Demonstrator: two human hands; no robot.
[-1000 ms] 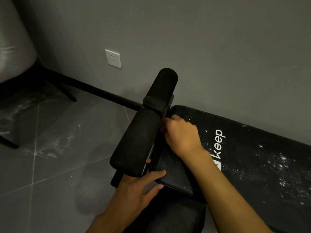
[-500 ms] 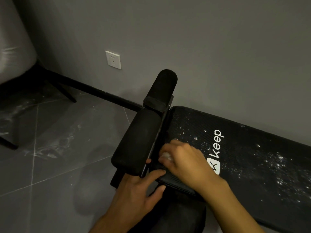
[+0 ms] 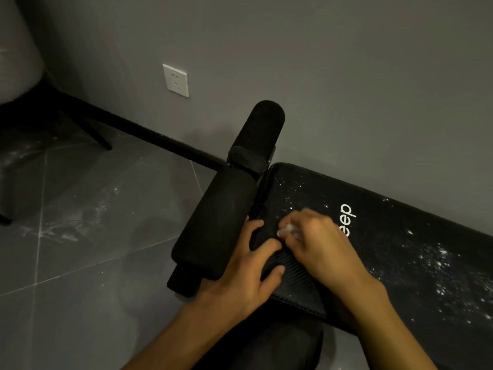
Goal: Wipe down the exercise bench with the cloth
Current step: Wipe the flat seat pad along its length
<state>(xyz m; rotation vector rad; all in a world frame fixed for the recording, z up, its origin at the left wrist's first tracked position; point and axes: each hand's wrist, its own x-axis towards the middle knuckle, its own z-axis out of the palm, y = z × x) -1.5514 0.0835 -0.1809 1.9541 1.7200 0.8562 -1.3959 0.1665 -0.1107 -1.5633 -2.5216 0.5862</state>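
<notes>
While left hand (image 3: 248, 273) braces, right hand (image 3: 317, 241) presses cloth (image 3: 286, 231) on bench (image 3: 400, 263).

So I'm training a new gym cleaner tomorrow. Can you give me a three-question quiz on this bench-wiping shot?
1. True or false: the right hand is rubbing the bench pad with a small pale cloth.
2. Where is the left hand? A) on the wall socket B) on the pad's end beside the foam roller C) on the floor
3. Fill in: white specks remain on the pad, thickest toward the image's ____ side.

Key: 1 true; 2 B; 3 right.
</notes>
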